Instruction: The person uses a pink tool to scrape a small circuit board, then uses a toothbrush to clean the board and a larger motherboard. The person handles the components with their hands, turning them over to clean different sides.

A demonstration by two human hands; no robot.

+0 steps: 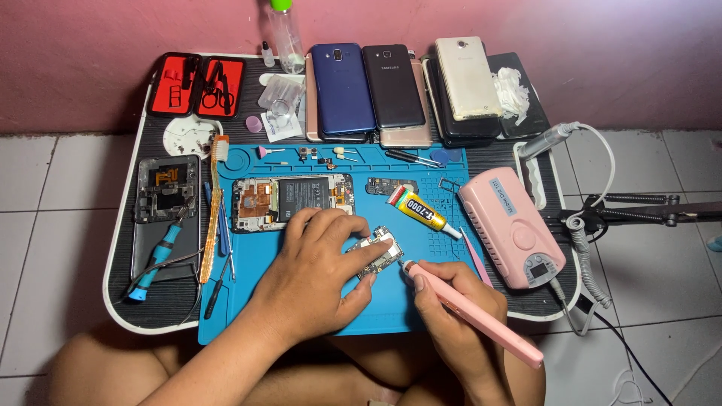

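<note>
— What are your hands doing?

— My left hand (320, 259) lies palm down on the blue silicone work mat (259, 289), fingers spread and curled loosely over a small silver-shielded phone circuit board (378, 252), pinning it flat to the mat. My right hand (451, 312) is closed in a pen grip around a slim pink rotary tool handpiece (481, 316), its tip right at the board's lower right edge.

— And where is the board on the mat?

— Near the middle, just below an opened phone frame with a black battery (293, 201) in it. Just to the right of the board lies a yellow and black tube of glue (421, 212), with pink tweezers (475, 256) beside it.

— What sits farther out?

— A pink rounded control box (508, 225) stands at the mat's right edge, on the black slatted surface (124, 248). To the left lie a bared dark phone housing (165, 188), a blue-handled screwdriver (156, 259) and a long wooden-handled brush (214, 210). Along the far edge are a row of stacked phones, blue, black and gold (406, 86), an open red-lined tool case (197, 84) and a clear bottle with a green cap (286, 34).
</note>
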